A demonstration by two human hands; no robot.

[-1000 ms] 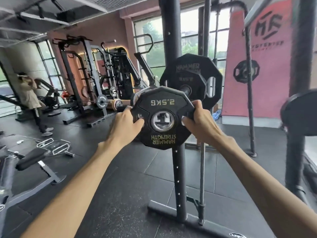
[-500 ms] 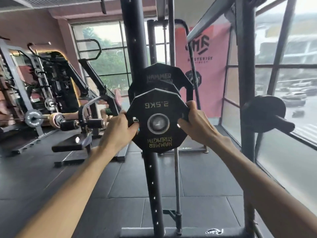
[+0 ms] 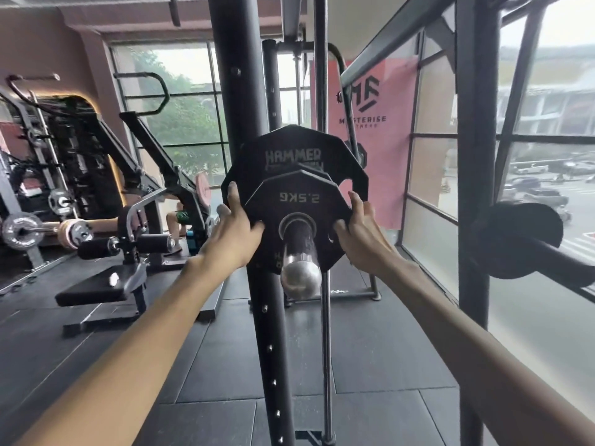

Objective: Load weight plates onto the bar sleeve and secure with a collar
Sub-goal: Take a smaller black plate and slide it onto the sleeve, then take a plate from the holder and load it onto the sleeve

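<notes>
A small black 2.5 kg plate (image 3: 297,201) sits on the chrome bar sleeve (image 3: 300,268), whose end sticks out towards me through the plate's hole. My left hand (image 3: 236,231) grips the plate's left edge and my right hand (image 3: 360,228) grips its right edge. Behind it on the same sleeve is a larger black Hammer plate (image 3: 291,154). No collar is in view.
A black rack upright (image 3: 270,333) and a thin chrome guide rod (image 3: 326,349) stand right behind the sleeve. At the right, another black plate on a peg (image 3: 518,239) juts out from a rack post. A bench machine (image 3: 106,284) stands at the left, windows behind.
The sleeve's end was level with the 2.5 kg plate's hole half a second ago; the plate has since slid along it and now sits close to the larger plate. Both hands have stayed on its edges.
</notes>
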